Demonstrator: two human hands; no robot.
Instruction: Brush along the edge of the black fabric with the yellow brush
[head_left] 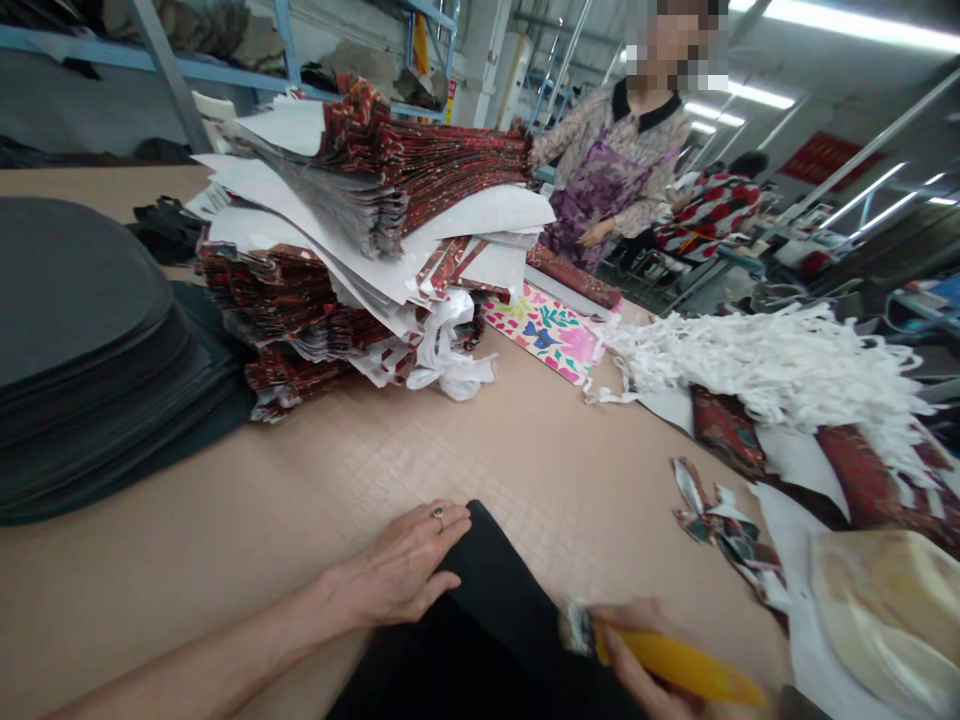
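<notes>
My left hand (409, 565) lies flat on the upper left edge of a black sheet (499, 575), with its thumb apart from the fingers and a ring on one finger. The sheet reaches down out of view at the bottom. Over its right edge, my right hand (637, 670) is closed round a yellow-handled tool (679, 668) with a silvery head. That head is at the edge of the sheet. Motion blurs hand and tool, so the tool's kind cannot be made out.
Dark rounded pieces (82, 300) are stacked at left. Behind my hands stand piles of red patterned pieces (450, 165). White strips (765, 360), fabric scraps (727, 525) and a cream-coloured tub (885, 600) are on the right. A person (607, 190) stands across the table (360, 450).
</notes>
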